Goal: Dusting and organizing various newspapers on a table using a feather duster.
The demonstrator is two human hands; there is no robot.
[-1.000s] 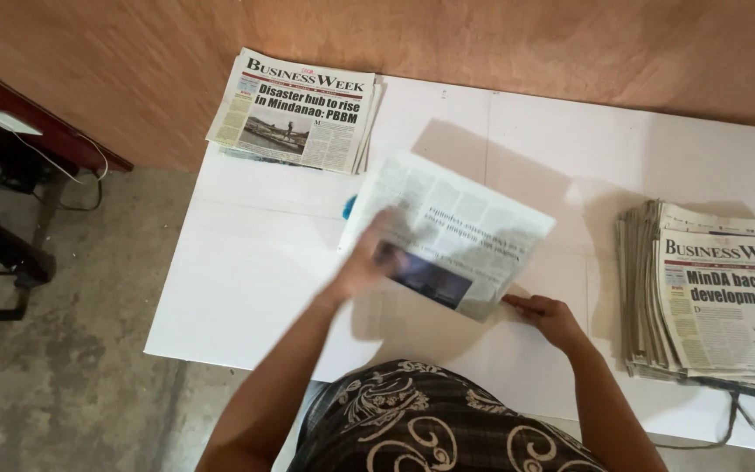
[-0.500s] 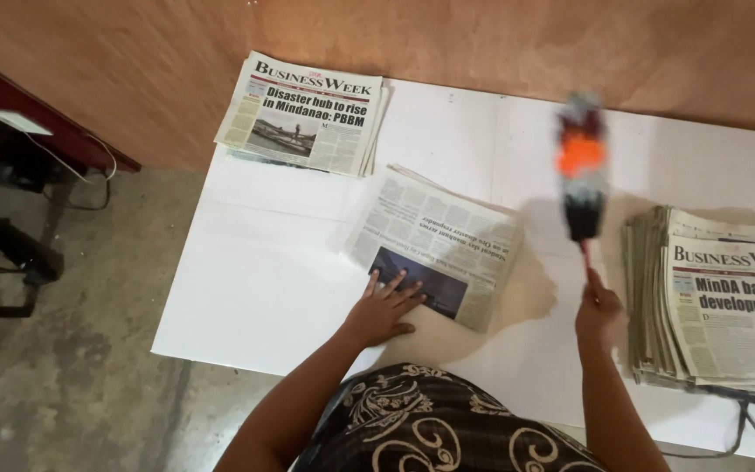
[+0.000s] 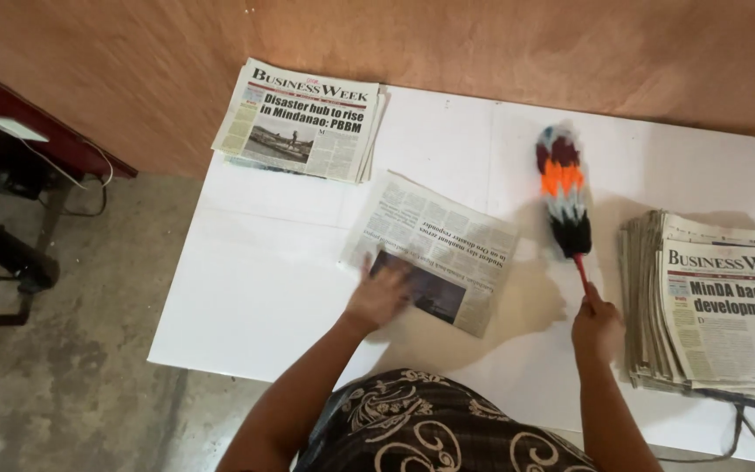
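I see no packages, signs or screens, only printed paper: a folded newspaper [image 3: 434, 252] lying tilted under my left hand [image 3: 379, 297], a small stack [image 3: 301, 121] at the table's far left corner, and a taller stack [image 3: 714, 301] at its right edge, all off-white with dark print.

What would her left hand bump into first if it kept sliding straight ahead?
The left hand rests on the folded newspaper. Straight ahead past its far edge lies bare white table, then probably the wooden wall.

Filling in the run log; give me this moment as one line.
left hand: flat on folded newspaper | right hand: holds feather duster | duster: above white table
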